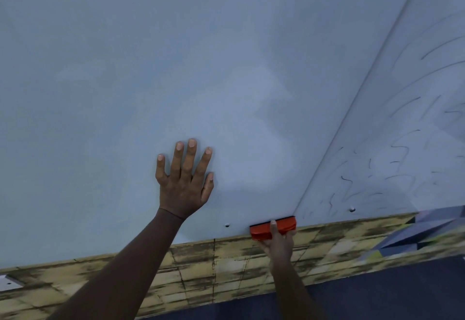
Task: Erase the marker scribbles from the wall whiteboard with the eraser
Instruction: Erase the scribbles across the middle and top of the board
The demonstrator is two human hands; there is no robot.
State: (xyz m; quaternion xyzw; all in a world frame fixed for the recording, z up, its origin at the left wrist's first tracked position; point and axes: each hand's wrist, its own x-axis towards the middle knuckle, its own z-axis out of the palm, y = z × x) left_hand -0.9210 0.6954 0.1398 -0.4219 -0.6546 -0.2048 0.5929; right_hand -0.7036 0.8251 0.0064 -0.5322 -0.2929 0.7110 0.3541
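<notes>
Item: wall whiteboard (176,55), near panel wiped clean. Marker scribbles (407,143) remain on adjoining panel, past seam, at 2 o'clock from eraser. Eraser (261,230): orange, long axis along board's bottom edge, felt against surface at seam's foot. Right hand (279,240): grip closed around eraser, fingers wrapped over back; nearer hand to scribbles. Left hand (185,183): flat, fingers spread, braced on clean panel, holding nothing. Judged next: sweep up-right across seam.

eraser (273,227) at whiteboard's (176,55) bottom edge, scribbles (402,148) to its right.
</notes>
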